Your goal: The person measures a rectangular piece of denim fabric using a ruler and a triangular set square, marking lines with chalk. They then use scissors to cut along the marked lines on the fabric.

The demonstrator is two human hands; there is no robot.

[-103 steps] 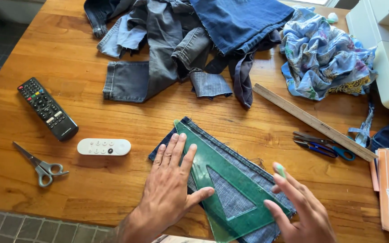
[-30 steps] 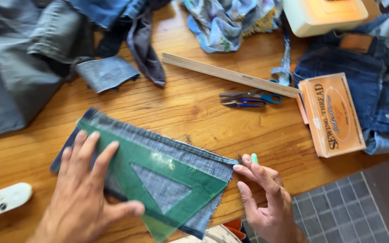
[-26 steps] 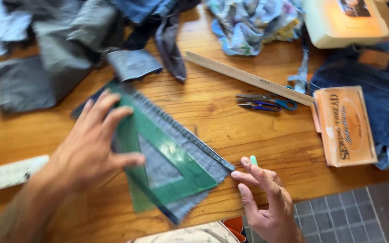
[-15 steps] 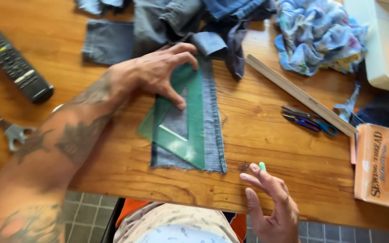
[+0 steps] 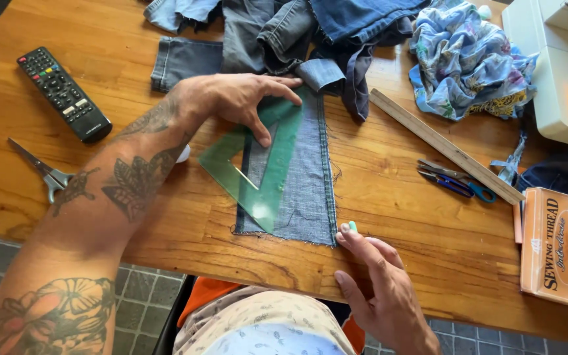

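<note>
Remote: a black remote control [image 5: 64, 94] is laid at the far left of the wooden table [image 5: 133, 39], well apart from the work
Scissors: grey-handled scissors [image 5: 42, 171] are laid near the left edge, partly hidden by the forearm
Left hand: the left hand [image 5: 231, 98] is spread over the top of the green set square [image 5: 258, 164]; thumb and fingertips are pressed on its upper end, so it is pinned rather than gripped
Set square: a clear green triangle is laid tilted, its right part over the denim strip [image 5: 304, 177], its left corner over bare wood
Denim strip: a narrow frayed blue piece is laid lengthways near the front edge, just below the heap of jeans [image 5: 284, 33]
Right hand: the right hand [image 5: 379, 283] is half closed at the strip's lower right corner; a small pale green piece of chalk [image 5: 352, 227] is pinched at its fingertips
Step in hand: by judgement, the square is being lined up on the strip for marking
Next move: by judgement, the square's edge must be squared to the strip's long side and held firm before chalk is drawn along it
Right side: a wooden ruler [image 5: 442, 144], blue-handled snips [image 5: 455, 181], patterned cloth [image 5: 468, 59], a thread box [image 5: 557, 246] and a white sewing machine [image 5: 560, 66] are set apart
</note>
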